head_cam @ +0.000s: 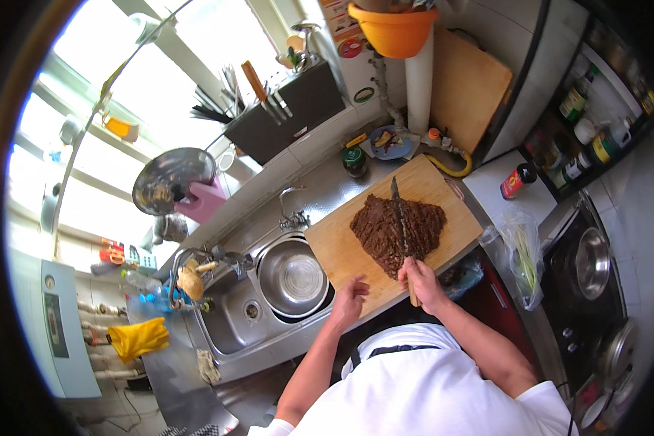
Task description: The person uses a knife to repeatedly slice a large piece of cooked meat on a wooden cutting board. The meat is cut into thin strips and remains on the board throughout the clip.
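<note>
A flattened mound of dark brown minced food (pixel 373 220), seemingly minced meat, lies on a wooden cutting board (pixel 327 240). My right hand (pixel 425 286) grips the wooden handle of a long knife (pixel 397 203). Its narrow blade runs across the top of the mound, tip pointing away from me, and is smeared with the brown food. Over the board's front left edge is my left hand (pixel 350 300), fingers loosely bent and apart, with nothing in them. Whether it touches the board is hard to tell.
Left of the board is a sink (pixel 226 327) with a metal basin (pixel 294 278). Behind stand a green-lidded jar (pixel 354 162) and a blue plate (pixel 391 144) of scraps. To the right are a red-labelled bottle (pixel 515 182), bagged green stalks (pixel 523 256) and a stove (pixel 567 294).
</note>
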{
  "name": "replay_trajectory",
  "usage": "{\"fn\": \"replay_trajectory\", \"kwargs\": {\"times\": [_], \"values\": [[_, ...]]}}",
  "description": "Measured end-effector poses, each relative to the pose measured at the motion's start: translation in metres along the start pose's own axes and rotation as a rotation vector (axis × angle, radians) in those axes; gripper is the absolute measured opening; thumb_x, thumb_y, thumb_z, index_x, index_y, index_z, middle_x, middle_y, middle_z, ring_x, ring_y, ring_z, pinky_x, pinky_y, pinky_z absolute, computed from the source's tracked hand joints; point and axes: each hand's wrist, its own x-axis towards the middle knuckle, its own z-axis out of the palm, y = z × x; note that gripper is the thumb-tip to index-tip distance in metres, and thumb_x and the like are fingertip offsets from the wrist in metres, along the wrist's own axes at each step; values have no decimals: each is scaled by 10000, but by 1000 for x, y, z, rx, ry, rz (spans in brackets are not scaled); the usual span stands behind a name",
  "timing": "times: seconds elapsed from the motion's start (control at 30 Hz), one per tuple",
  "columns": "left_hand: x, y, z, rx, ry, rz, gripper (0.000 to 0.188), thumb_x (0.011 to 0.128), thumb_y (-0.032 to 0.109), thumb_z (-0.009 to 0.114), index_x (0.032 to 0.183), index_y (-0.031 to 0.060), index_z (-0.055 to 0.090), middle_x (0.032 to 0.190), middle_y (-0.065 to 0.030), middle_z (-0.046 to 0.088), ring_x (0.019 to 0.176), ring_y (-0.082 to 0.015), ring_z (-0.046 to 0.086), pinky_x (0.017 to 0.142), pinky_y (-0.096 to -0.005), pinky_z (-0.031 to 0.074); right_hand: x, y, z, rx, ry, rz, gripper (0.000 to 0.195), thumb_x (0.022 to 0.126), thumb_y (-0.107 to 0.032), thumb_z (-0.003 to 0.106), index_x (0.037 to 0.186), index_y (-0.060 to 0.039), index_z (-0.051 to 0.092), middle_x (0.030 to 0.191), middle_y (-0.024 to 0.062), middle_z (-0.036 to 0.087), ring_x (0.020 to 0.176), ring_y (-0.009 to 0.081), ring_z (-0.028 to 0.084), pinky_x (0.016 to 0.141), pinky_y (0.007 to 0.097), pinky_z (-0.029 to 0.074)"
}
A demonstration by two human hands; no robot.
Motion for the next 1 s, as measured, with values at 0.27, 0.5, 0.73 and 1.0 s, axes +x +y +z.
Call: {"fn": "replay_trajectory", "kwargs": {"times": [0.27,0.5,0.73,1.0], "values": [[16,51,7,-153,-145,-103,314,956,159,652,1209,-3,563,964,-85,631,840,-154,614,722,-310,530,22,16,65,-91,-33,34,357,1035,-357,602,1049,-6,666,932,61,672,833,114,624,740,310,522],[60,29,-54,-124,152,-239,502,985,534,609,785,74,600,625,25,496,483,-82,442,436,-269,353,11,22,29,-345,-40,-136,247,1032,-214,608,1091,17,672,886,32,678,778,98,625,732,287,542],[128,16,-103,384,155,20,662,1025,549,492,781,-48,639,669,-167,625,665,-269,637,664,-408,501,-67,47,-61,-387,331,11,209,994,-201,639,989,4,681,822,46,698,702,119,661,659,304,556],[140,12,-104,430,116,36,715,1014,581,478,847,-89,664,784,-307,650,797,-417,666,781,-475,500,-141,97,-133,-520,600,201,226,991,-223,631,966,-5,682,794,61,694,649,133,663,611,308,552]]}}
